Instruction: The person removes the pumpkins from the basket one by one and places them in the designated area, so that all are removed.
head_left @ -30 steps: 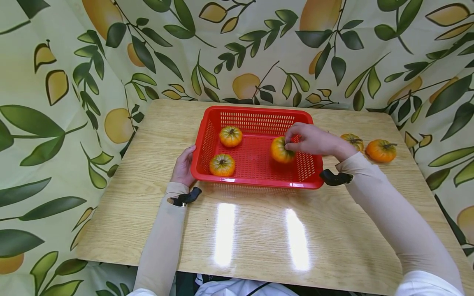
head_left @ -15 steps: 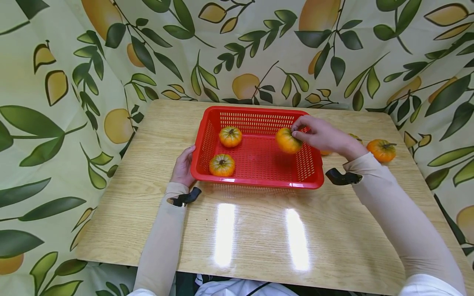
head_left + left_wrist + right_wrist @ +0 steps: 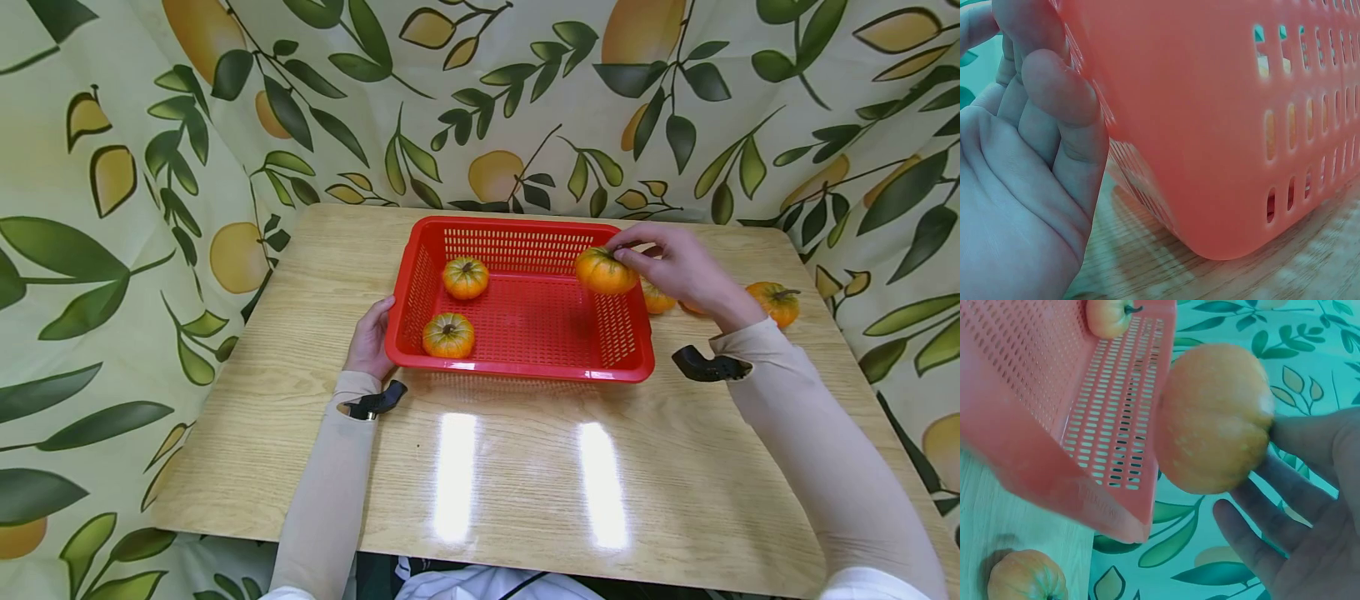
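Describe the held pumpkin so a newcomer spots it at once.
Find the red basket on the wooden table, then go to its far right corner. An orange pumpkin is pinched there in the right grip. It alone is held: two others sit inside the basket, and more lie on the table to the right.

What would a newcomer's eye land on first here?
Probably the bright red basket near the middle of the head view, on the wooden table, with two pumpkins inside at its left. Next, the held pumpkin, pinched by the right hand at the basket's right end. Behind everything, the leafy, fruit-printed backdrop stands out.
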Action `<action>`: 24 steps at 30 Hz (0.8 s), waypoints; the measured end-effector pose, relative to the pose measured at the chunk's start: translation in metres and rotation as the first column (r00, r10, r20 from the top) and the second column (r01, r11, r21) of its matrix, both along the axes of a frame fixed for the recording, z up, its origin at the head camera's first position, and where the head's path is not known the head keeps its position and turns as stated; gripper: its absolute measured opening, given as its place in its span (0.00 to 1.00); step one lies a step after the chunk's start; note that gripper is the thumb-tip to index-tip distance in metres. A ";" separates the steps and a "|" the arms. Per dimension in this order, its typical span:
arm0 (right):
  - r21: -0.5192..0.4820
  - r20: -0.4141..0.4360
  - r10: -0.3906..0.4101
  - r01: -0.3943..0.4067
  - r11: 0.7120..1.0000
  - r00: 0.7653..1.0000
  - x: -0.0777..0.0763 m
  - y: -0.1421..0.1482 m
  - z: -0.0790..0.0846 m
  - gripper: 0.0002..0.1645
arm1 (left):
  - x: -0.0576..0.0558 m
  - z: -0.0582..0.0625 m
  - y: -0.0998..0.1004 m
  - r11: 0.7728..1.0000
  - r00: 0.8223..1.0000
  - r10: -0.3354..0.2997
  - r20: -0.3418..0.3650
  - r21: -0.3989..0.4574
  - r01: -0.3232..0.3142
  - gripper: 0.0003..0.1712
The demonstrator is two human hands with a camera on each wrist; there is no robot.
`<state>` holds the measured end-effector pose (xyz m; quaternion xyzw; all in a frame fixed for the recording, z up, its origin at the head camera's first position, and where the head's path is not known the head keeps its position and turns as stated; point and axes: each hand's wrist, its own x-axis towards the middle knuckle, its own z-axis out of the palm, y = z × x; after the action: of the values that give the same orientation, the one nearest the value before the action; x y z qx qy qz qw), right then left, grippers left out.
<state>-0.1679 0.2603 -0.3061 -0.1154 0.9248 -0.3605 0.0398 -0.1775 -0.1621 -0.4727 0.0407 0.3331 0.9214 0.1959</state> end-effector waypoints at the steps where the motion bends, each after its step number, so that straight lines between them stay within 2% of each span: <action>1: -0.008 -0.021 -0.019 0.019 1.000 1.000 0.001 0.001 0.000 0.15 | 0.000 0.000 0.000 1.000 1.000 -0.001 0.000 0.001 0.001 0.16; 7: -0.014 -0.098 -0.132 0.132 0.991 0.986 0.007 0.008 0.002 0.18 | -0.001 -0.001 0.000 1.000 1.000 0.001 -0.001 -0.003 -0.001 0.20; 13: -0.027 -0.165 -0.220 0.219 0.975 0.961 0.014 0.013 0.003 0.18 | -0.002 -0.002 0.000 1.000 1.000 -0.003 0.000 -0.009 0.003 0.21; 18: -0.036 -0.221 -0.249 0.247 0.968 0.943 0.018 0.018 0.003 0.17 | -0.002 -0.002 0.000 1.000 1.000 0.003 0.001 0.000 -0.003 0.19; 24: -0.053 -0.241 -0.282 0.277 0.959 0.929 0.026 0.027 0.003 0.17 | -0.001 -0.001 0.001 1.000 1.000 0.008 0.001 -0.025 -0.008 0.19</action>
<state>-0.1423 0.2878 -0.3035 -0.0268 0.9262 -0.3536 -0.1281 -0.1786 -0.1614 -0.4734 0.0363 0.3446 0.9179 0.1931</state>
